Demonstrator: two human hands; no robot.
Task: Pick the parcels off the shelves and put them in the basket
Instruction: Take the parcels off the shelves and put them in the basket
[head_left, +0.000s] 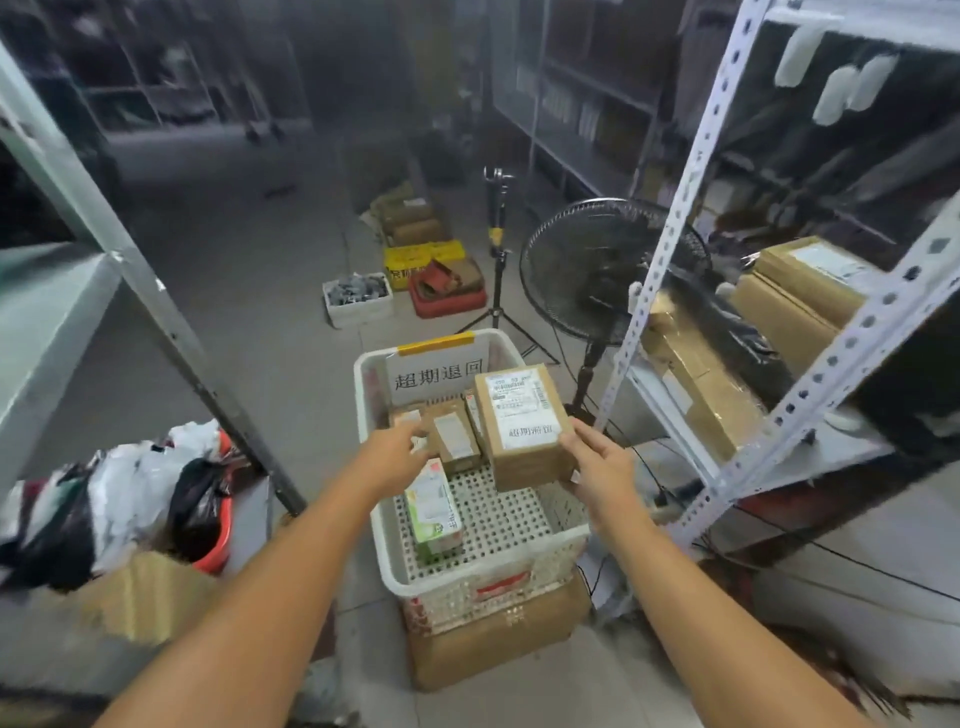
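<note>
The R hand (597, 467) holds a brown box (524, 426) by its near right corner, thumb on the side, fingers under. The box hangs over the right half of the basket (470, 578), up in the air, not down yet. The L hand (396, 448) reaches into the basket to some small boxes (453, 435) at the back. Its fingers point fwd & lie on or by them, but I can't tell if it grips one or just pushes.

How to do it well, I think: lower the box, don't drop it. There's a bare spot on the holey floor, front right, next to the green box (434, 510). Aim there. Keep the box flat w/ the label up so it can be read. One corner is a weak hold, so the box may tip. The L hand could help from the other side. Let go only when it sits on the floor of the basket. Don't squash the small boxes.

How the box looks: brown cardboard, flat & sort of square, bigger than the ones in the basket. A white label covers most of the top, w/ bar codes & black print. No dents I can see. Prob. light, since one hand holds it.

Big boxes (810, 280) wait on the shelf (810, 460) at the right.
</note>
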